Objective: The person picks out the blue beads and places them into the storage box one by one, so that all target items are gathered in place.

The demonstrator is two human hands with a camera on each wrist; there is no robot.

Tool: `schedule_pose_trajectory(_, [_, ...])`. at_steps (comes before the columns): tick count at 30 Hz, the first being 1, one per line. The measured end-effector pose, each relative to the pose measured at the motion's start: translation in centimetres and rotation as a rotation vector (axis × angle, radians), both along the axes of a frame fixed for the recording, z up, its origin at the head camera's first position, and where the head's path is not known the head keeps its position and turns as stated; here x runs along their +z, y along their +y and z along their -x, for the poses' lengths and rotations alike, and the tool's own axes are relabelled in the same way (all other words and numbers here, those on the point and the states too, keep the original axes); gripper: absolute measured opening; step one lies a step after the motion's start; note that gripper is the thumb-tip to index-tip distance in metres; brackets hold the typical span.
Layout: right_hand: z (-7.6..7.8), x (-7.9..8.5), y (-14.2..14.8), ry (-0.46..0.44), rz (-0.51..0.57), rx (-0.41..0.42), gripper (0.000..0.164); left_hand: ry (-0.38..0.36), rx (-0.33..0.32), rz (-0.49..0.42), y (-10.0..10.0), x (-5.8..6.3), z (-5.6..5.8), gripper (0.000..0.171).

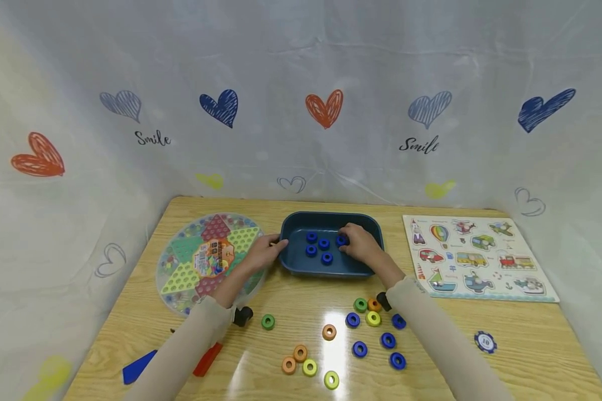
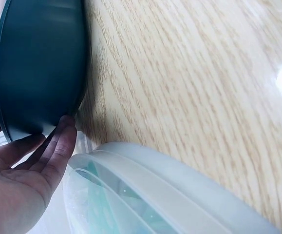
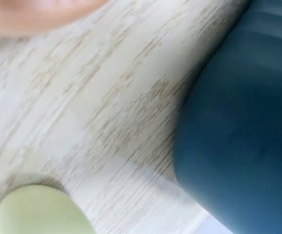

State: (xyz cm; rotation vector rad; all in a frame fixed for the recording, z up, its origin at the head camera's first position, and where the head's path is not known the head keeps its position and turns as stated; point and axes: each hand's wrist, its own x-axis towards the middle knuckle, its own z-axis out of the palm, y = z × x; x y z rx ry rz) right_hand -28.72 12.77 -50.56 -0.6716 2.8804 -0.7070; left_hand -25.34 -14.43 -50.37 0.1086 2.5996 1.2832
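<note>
A dark blue rectangular tray point(image 1: 301, 267) lies at the middle of the table's far side, with several blue rings point(image 1: 311, 236) on its floor. My left hand point(image 1: 258, 253) grips the tray's left end, thumb over the rim and fingers point(image 2: 63, 141) against the outer wall. Inside the tray, toward its right end, my right hand point(image 1: 359, 243) pinches a blue ring point(image 1: 341, 240) close over the floor. The tray's outer wall point(image 3: 243, 126) fills the right side of the right wrist view, where the pinched ring is out of sight.
Loose blue, green, orange and yellow rings point(image 1: 329, 332) are spread in front of the tray. A round star-patterned game board point(image 1: 180, 248) lies left, a picture puzzle board point(image 1: 456, 245) right, near a poker chip point(image 1: 485, 342). Blue point(image 1: 137, 367) and red pieces point(image 1: 208, 359) lie by the left sleeve.
</note>
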Motion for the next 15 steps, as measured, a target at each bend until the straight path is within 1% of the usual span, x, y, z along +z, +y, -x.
schedule_pose_trajectory(4, [-0.3, 0.1, 0.0, 0.025, -0.020, 0.012, 0.036, 0.001, 0.000, -0.010, 0.0, -0.1, -0.1, 0.041])
schedule_pose_trajectory(7, [-0.6, 0.4, 0.2, 0.073, -0.007, 0.004, 0.043, 0.006, -0.004, -0.010, 0.0, -0.2, -0.1, 0.041])
schedule_pose_trajectory(11, [-1.5, 1.2, 0.6, 0.149, 0.064, -0.018, 0.043, 0.005, -0.003, -0.018, 0.0, -0.2, -0.1, 0.041])
schedule_pose_trajectory(15, [-3.0, 2.3, 1.2, 0.182, 0.167, 0.015, 0.033, 0.003, 0.002, -0.024, 0.0, 0.0, -0.2, 0.041])
